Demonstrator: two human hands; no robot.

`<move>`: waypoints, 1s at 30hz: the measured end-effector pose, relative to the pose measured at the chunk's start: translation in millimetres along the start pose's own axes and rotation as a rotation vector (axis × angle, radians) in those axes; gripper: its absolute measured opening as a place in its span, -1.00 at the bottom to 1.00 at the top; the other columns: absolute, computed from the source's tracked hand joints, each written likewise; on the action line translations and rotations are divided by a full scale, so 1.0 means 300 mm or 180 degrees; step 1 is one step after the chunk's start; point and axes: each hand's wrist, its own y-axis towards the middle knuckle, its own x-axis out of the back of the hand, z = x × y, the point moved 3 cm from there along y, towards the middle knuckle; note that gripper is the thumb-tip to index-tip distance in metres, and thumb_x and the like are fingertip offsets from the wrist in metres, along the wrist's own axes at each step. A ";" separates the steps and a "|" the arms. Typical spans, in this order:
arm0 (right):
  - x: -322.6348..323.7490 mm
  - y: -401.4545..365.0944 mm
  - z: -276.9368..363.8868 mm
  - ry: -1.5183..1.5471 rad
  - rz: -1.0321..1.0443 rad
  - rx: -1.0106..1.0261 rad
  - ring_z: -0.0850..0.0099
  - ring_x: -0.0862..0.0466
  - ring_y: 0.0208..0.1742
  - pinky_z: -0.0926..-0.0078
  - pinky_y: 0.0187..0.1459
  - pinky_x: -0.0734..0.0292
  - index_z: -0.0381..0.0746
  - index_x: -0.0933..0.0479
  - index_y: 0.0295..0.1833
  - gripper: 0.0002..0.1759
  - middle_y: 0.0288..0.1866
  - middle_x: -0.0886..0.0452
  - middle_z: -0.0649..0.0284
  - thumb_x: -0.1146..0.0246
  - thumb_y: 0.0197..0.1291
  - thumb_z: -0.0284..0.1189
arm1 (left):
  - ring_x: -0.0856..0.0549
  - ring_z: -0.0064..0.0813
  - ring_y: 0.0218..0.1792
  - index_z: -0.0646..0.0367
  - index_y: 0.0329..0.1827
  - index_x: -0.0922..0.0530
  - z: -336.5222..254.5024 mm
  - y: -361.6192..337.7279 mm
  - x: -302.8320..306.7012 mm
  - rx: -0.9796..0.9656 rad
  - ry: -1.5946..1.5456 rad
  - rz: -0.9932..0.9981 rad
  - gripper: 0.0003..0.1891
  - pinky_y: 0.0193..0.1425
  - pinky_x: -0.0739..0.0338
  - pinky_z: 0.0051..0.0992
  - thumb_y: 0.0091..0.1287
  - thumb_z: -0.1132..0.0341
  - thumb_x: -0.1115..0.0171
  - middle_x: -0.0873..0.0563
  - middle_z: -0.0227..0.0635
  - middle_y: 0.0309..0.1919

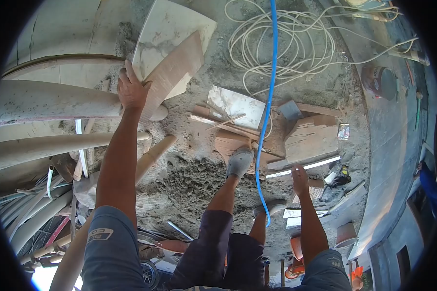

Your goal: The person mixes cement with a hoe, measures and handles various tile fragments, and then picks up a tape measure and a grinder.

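Observation:
My left hand (pixel 132 90) reaches forward with its fingers spread, touching the lower left edge of a large pale slab (pixel 172 26). A long brown tile strip (pixel 177 68) lies slantwise across that slab, and my thumb is right beside its edge. Lower down at the right, my right hand (pixel 300 180) hangs with its fingers drawn together, a small white spot showing at the fingertips; what they hold, if anything, I cannot tell. Just past it in this view runs a narrow white strip (pixel 303 167), below a stack of brown tile pieces (pixel 311 138).
A blue hose (pixel 274 63) crosses the middle, passing close by my shoes. Coiled pale cable (pixel 281 48) lies beyond. Pipes and poles (pixel 48 104) crowd the left. A white tile (pixel 235 106), loose rubble (pixel 194 182), a tin can (pixel 379 82) and a bucket (pixel 346 234) are around.

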 end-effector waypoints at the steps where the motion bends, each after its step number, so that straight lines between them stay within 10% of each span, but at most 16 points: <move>1: 0.007 -0.012 0.005 0.0002 -0.0060 0.0037 0.50 -0.59 -0.22 0.49 -0.17 -0.52 -0.27 -0.53 0.16 -0.56 -0.20 -0.64 0.23 -0.21 0.39 -0.15 | -0.45 0.13 0.29 0.13 0.49 -0.12 -0.007 -0.018 -0.014 -0.0007 -0.0011 0.0018 0.01 0.24 -0.46 -0.04 0.01 0.12 -0.56 -0.31 0.07 0.36; 6: 0.061 -0.059 0.018 -0.0153 -0.0158 -0.0088 0.37 -0.66 -0.11 0.39 -0.05 -0.55 -0.28 -0.52 0.16 -0.56 -0.11 -0.67 0.10 -0.20 0.39 -0.16 | -0.18 -0.02 0.50 -0.24 0.53 -0.18 -0.015 -0.089 -0.059 -0.0979 0.1103 0.0108 -0.13 0.44 -0.19 0.15 0.14 0.04 -0.44 -0.08 -0.10 0.52; 12: 0.115 -0.079 -0.098 0.0050 -0.0226 -0.0001 0.15 -0.68 0.00 0.24 0.02 -0.57 -0.30 -0.53 0.13 -0.53 -0.02 -0.66 -0.02 -0.26 0.32 -0.15 | -0.11 -0.28 0.57 -0.17 0.48 -0.30 0.013 -0.212 -0.199 -0.1589 0.1428 0.0561 -0.45 0.58 -0.05 0.01 0.39 0.31 0.00 -0.08 -0.44 0.58; 30: -0.035 -0.085 -0.123 0.0039 -0.0225 -0.0094 0.20 -0.67 -0.11 0.27 -0.03 -0.59 -0.33 -0.51 0.12 -0.48 -0.11 -0.63 -0.02 -0.41 0.16 -0.22 | -0.13 -0.08 0.55 -0.11 0.49 -0.31 -0.190 -0.286 -0.303 -0.2236 0.0945 0.0967 -0.34 0.57 -0.03 0.09 0.25 0.47 -0.06 -0.06 -0.27 0.59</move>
